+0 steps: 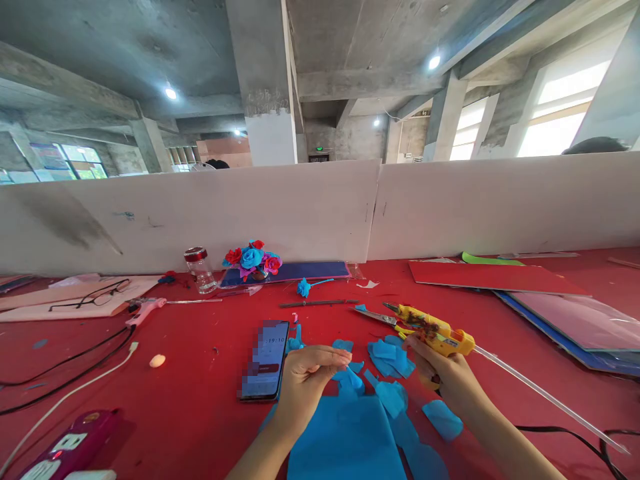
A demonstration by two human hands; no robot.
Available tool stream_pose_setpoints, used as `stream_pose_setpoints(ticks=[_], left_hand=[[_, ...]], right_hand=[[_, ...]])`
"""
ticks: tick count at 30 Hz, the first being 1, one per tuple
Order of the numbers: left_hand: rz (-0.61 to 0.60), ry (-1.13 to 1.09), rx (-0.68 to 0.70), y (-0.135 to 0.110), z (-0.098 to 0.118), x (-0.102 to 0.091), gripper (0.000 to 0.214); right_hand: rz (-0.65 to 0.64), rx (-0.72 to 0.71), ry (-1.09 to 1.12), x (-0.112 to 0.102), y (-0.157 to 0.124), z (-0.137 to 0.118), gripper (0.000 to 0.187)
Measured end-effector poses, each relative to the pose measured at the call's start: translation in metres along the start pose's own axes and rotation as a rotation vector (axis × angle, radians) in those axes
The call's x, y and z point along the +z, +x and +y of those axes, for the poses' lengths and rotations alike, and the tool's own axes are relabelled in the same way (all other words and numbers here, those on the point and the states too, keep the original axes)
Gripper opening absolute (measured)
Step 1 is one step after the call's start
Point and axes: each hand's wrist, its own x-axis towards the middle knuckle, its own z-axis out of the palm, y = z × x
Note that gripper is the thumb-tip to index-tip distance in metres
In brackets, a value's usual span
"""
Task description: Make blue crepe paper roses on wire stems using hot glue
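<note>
My right hand (450,377) grips a yellow hot glue gun (435,331), its nozzle pointing left and a long clear glue stick (545,393) trailing from its back. Fingertips pinched together, my left hand (307,380) hovers over blue petal pieces (350,381); what is in the pinch, if anything, is too small to make out. More cut blue petals (390,357) lie between the hands. In front of me is a blue sheet (345,440). Scissors (375,315) with yellow handles rest partly behind the glue gun.
Left of my left hand lies a phone (273,363). Behind are a dark rod (320,303), a blue flower (304,287), a bouquet (253,259) and a glass jar (201,273). A pink glue gun (147,311) and power strip (73,443) sit left, coloured sheets (565,320) right.
</note>
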Motion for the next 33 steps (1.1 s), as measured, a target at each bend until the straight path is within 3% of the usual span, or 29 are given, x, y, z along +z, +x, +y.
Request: stream_pose_setpoints(ticks=[4, 14, 19, 24, 28, 33], left_hand=[[-0.019, 0.033, -0.018, 0.000, 0.001, 0.000, 0.010], [0.095, -0.047, -0.117, 0.001, -0.005, -0.002, 0.006], [0.203, -0.156, -0.294, 0.005, -0.009, -0.002, 0.010], [0.294, -0.293, -0.490, 0.009, -0.018, -0.003, 0.022], [0.280, -0.267, -0.543, 0.010, -0.022, -0.003, 0.023], [0.172, -0.156, -0.484, 0.009, -0.017, 0.001, 0.017]], right_hand=[[-0.024, 0.008, -0.072, -0.001, 0.001, 0.003, 0.038], [-0.032, 0.040, -0.112, 0.004, -0.003, 0.001, 0.047], [0.021, -0.026, -0.087, 0.006, -0.005, 0.004, 0.044], [-0.005, -0.036, -0.139, 0.009, -0.009, 0.003, 0.046], [-0.018, -0.049, -0.193, 0.016, -0.016, -0.001, 0.047], [-0.021, -0.043, -0.164, 0.018, -0.021, -0.002, 0.037]])
